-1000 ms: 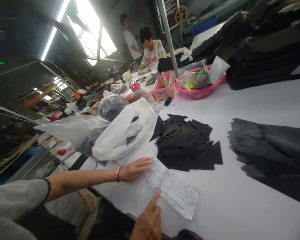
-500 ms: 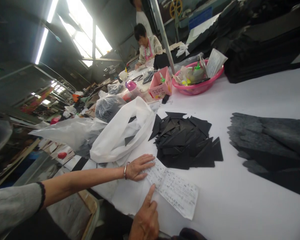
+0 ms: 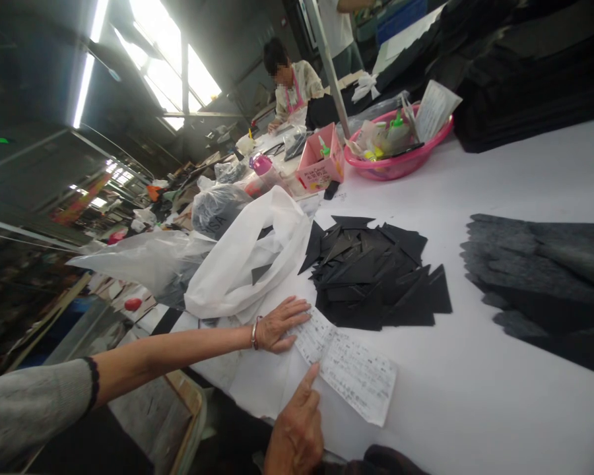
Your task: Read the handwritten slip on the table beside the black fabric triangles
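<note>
While left hand (image 3: 283, 323) lies flat on written sheet (image 3: 359, 373), right hand (image 3: 297, 419) points at it

Left hand: open, palm down, over the sheet's left end; bracelet (image 3: 255, 333) on wrist. Right hand: index out, other fingers curled, can't tell if they hold anything. Index tip at sheet's near edge, contact unclear. Sheet lies creased on white worktop (image 3: 475, 422), handwriting too blurry to read. Just beyond it: heap of black cut pieces (image 3: 371, 277). Left of heap: white bag (image 3: 222, 284), dark pieces showing in its opening. Right, apart from heap: layered dark grey material (image 3: 539, 264). Farther: pink box (image 3: 311, 177); right of it, pink basin (image 3: 408, 166) with bottles and paper. Far side: co-worker (image 3: 301, 82) bent over work.
</note>
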The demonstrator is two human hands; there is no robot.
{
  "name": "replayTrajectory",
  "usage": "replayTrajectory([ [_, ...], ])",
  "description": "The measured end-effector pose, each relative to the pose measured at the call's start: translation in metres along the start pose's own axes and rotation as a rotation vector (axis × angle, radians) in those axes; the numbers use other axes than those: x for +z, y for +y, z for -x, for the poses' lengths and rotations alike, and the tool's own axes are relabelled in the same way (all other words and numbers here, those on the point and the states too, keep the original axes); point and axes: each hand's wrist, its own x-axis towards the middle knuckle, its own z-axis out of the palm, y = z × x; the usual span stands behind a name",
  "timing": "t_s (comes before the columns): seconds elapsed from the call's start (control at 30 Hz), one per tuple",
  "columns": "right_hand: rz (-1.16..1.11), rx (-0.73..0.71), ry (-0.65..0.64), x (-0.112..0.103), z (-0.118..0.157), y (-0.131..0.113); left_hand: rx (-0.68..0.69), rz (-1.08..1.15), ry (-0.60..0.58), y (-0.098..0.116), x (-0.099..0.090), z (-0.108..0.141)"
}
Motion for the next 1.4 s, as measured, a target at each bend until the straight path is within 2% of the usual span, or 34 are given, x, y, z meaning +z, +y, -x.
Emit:
replayTrajectory([
  [0.1,-0.017,-0.013,0.022,0.0,0.001,0.001,0.002,0.003,0.011,0.0,0.0,0.0],
  [0.27,-0.079,-0.003,-0.021,-0.012,0.0,0.004,0.014,0.006,0.024,0.0,0.0,-0.001],
  [0.4,-0.052,0.214,0.084,-0.025,-0.012,0.01,0.026,0.004,0.031,0.0,0.0,-0.001],
  [0.5,0.005,0.343,0.069,-0.025,-0.026,0.017,0.025,0.0,0.031,0.001,0.0,-0.002],
  [0.6,0.052,0.365,-0.004,-0.018,-0.036,0.024,0.026,-0.006,0.03,0.001,0.001,-0.001],
  [0.7,0.095,0.318,-0.009,-0.013,-0.04,0.029,0.027,-0.011,0.027,0.001,0.001,-0.002],
  [0.87,0.103,0.174,0.07,-0.022,-0.046,0.032,0.027,-0.019,0.013,0.001,-0.001,-0.002],
  [0.97,0.088,0.158,0.145,-0.029,-0.048,0.029,0.027,-0.02,0.01,0.002,-0.001,-0.002],
  [1.07,-0.007,0.127,0.264,-0.03,-0.046,0.023,0.026,-0.017,0.014,0.001,-0.001,-0.002],
  [1.17,-0.134,0.077,0.319,-0.029,-0.044,0.019,0.026,-0.014,0.015,0.001,-0.001,-0.002],
  [1.27,-0.3,0.101,0.369,-0.03,-0.047,0.018,0.024,-0.011,0.011,0.0,0.0,-0.001],
  [1.4,-0.5,0.223,0.492,-0.037,-0.053,0.019,0.019,-0.008,0.006,-0.001,0.0,0.0],
])
